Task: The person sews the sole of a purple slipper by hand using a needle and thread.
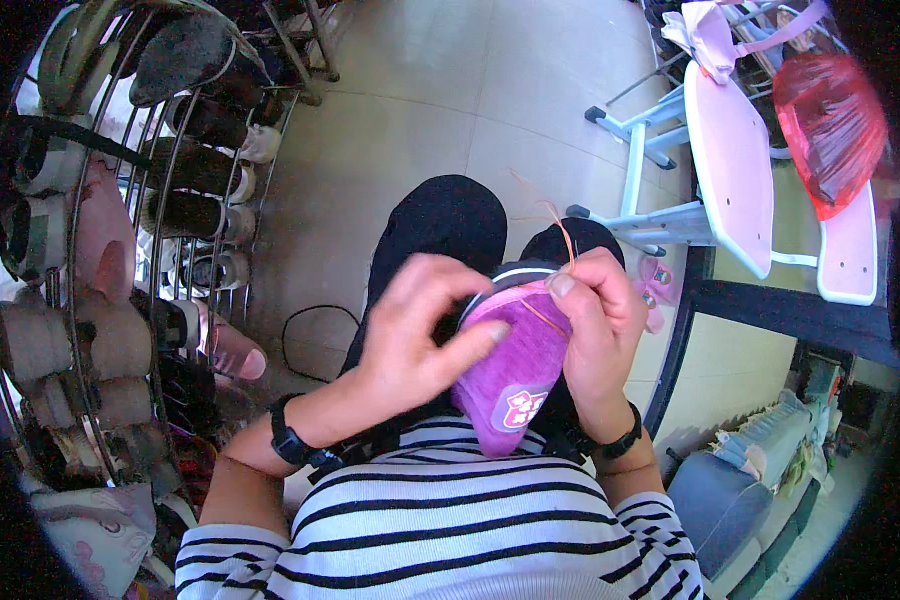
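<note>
A purple fuzzy slipper (514, 364) with a pink band, a light patch and a dark, white-edged sole lies above my lap, its narrower end towards my striped shirt. My left hand (439, 330) is at its left side, thumb over the purple fabric and fingers bent near the sole's edge; the fingers are blurred, and whether they grip is unclear. My right hand (600, 315) pinches the slipper's right upper edge between thumb and fingers. Orange thread (568, 241) rises from beside my right thumb, and a strand crosses the purple fabric. No needle can be made out.
Metal shoe racks (187, 157) full of shoes stand at the left. At the right are a pink and white chair (731, 165) and a red plastic bag (832, 124). Small pink slippers (654, 277) lie on the tiled floor. A grey sofa (720, 502) shows lower right, past a dark door frame.
</note>
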Demonstrator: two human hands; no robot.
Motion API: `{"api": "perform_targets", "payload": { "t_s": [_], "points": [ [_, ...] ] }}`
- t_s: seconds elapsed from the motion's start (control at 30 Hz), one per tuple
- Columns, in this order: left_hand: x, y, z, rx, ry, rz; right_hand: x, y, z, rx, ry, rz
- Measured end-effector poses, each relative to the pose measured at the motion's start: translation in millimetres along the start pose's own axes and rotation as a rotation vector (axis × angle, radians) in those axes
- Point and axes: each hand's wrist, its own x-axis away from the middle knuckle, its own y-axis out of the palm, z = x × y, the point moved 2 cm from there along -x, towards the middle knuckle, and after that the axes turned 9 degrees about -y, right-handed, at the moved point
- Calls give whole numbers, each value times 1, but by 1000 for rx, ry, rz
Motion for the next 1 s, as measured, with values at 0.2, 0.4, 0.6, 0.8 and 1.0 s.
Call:
{"api": "perform_targets", "payload": {
  "t_s": [0.2,0.4,0.6,0.8,1.0],
  "points": [
    [-3,12,18,-177,305,103,7,3,5,24,-104,36],
    [0,12,11,-140,357,112,9,3,10,12,-132,61],
    [-34,8,19,44,103,-8,2,12,4,42,-79,51],
    [-44,-8,6,579,-324,-424,-3,9,-5,115,-90,37],
    [-28,-42,-6,914,-271,-428,9,-3,-18,374,-167,-118]
  ]
}}
